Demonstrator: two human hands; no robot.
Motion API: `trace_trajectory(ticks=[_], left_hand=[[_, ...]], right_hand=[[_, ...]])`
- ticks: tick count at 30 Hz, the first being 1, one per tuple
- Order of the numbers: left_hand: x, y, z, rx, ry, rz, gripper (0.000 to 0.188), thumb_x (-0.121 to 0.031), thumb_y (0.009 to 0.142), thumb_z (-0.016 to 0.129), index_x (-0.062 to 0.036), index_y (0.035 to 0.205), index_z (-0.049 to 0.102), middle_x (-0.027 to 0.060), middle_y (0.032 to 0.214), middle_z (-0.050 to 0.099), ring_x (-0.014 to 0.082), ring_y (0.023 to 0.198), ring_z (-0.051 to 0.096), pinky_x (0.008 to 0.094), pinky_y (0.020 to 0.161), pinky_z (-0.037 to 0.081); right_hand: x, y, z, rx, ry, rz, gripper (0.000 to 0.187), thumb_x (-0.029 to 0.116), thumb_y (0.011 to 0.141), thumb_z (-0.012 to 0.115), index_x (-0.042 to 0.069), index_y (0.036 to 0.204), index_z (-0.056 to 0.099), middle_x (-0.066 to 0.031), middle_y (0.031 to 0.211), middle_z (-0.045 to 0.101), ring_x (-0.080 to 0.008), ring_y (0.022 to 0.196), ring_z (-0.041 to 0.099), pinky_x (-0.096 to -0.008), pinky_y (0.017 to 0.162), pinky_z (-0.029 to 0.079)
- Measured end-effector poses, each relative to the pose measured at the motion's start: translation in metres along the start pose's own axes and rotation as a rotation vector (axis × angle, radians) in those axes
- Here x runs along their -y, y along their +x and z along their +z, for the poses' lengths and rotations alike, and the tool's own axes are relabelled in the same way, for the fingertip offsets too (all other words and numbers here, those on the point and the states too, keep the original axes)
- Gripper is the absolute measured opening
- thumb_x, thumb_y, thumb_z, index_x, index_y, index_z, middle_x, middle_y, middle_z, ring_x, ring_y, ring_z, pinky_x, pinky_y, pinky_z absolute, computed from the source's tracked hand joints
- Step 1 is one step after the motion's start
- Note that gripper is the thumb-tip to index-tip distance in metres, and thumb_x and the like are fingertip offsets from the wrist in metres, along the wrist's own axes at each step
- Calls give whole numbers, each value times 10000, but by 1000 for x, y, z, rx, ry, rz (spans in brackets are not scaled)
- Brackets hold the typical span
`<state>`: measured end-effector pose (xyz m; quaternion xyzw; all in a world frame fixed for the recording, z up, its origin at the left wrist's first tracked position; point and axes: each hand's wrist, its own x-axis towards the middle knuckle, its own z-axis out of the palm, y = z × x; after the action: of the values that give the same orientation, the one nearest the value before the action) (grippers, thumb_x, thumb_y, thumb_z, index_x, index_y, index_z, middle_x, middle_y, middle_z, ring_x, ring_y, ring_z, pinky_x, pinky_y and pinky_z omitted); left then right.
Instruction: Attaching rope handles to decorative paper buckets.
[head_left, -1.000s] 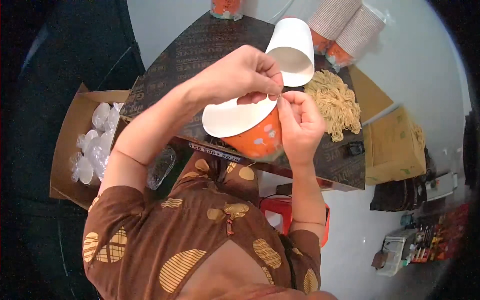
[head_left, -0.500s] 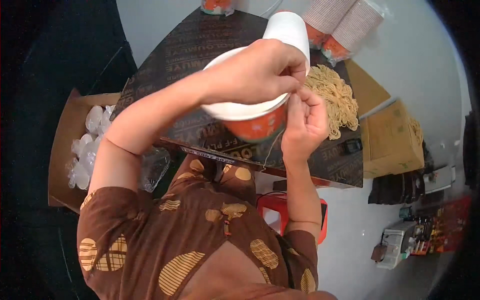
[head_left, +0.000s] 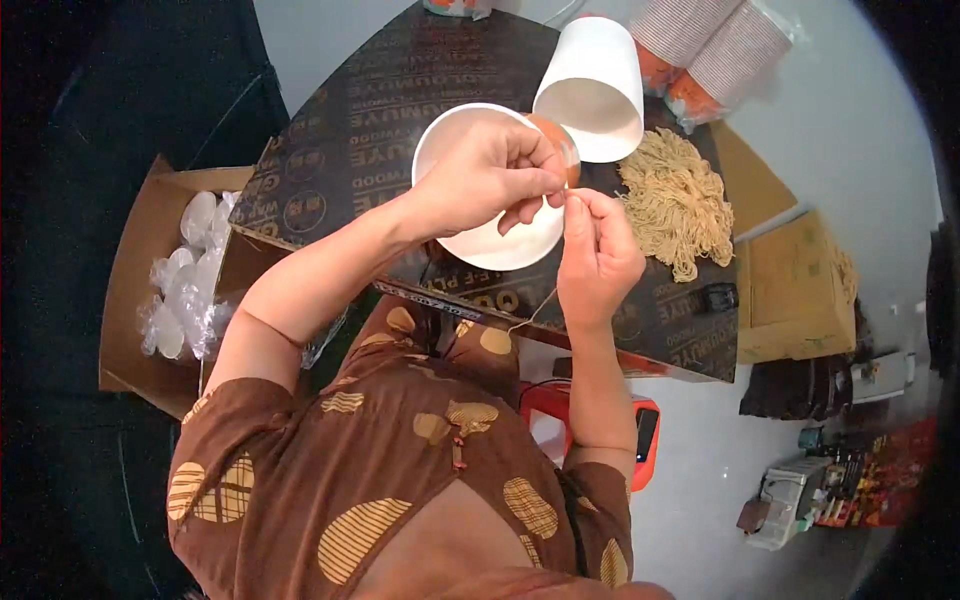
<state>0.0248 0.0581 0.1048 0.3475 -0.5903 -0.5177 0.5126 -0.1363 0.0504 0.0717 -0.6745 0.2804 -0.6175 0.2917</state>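
Observation:
My left hand (head_left: 492, 182) is above a white-lined paper tub (head_left: 497, 250), its thumb and forefinger pinched together. Beside it, my right hand (head_left: 602, 250) has thumb and fingertips pressed together on a thin tan string (head_left: 541, 308). The fingertips of both hands meet, and the string appears held between them. Its loose end hangs from my right hand over the table's front edge. The tub's white inside faces up toward me, partly covered by my left hand. A patch of orange printed surface (head_left: 556, 140) shows behind the hands.
A white tub (head_left: 592, 85) lies on its side at the back, beside a heap of tan strings (head_left: 680, 200) on the dark table (head_left: 350, 130). Wrapped tub stacks (head_left: 700, 50) stand behind. Cartons flank the table: one (head_left: 130, 310) with clear-wrapped items, another (head_left: 795, 290) at right.
The tub has turned from showing its orange outer wall to showing its white inside. My left hand has come down and left, uncovering more of the tub lying behind.

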Motion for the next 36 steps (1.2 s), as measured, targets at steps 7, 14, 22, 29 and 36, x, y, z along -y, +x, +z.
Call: trace_trajectory(ticks=[7,14,22,29,36], left_hand=[[3,7,7,9,-10,30,129,-39,914,543,27,807,573,39,609,558,72,459,505,206,395,390],[3,-5,12,-87,194,12,100,-73,922,569,15,881,592,22,638,561,63,516,520,200,430,405],[-1,-15,10,-156,580,367,102,-55,913,574,28,946,622,9,727,593,49,613,549,193,478,436],[0,-28,9,-189,221,246,216,-6,954,440,53,1150,508,60,872,608,76,636,562,192,479,462],[19,-45,12,-342,-147,75,188,35,936,428,61,1109,499,88,908,593,82,674,575,187,453,460]], right_hand=[[-3,3,-13,68,-159,-57,58,-15,858,622,-22,915,620,-28,748,574,-56,604,483,-217,567,414],[-2,-6,-9,65,-74,127,78,-11,851,654,-14,922,621,5,710,584,-14,598,463,-193,527,409],[-4,-4,4,31,12,37,74,0,868,645,-17,940,637,-22,772,658,-14,684,545,-194,586,463],[-3,-4,14,17,70,11,40,0,878,631,-25,908,630,11,752,632,-4,632,499,-172,556,422],[-10,-16,26,72,37,51,27,-6,873,624,-14,899,623,1,758,638,-9,606,490,-182,528,402]])
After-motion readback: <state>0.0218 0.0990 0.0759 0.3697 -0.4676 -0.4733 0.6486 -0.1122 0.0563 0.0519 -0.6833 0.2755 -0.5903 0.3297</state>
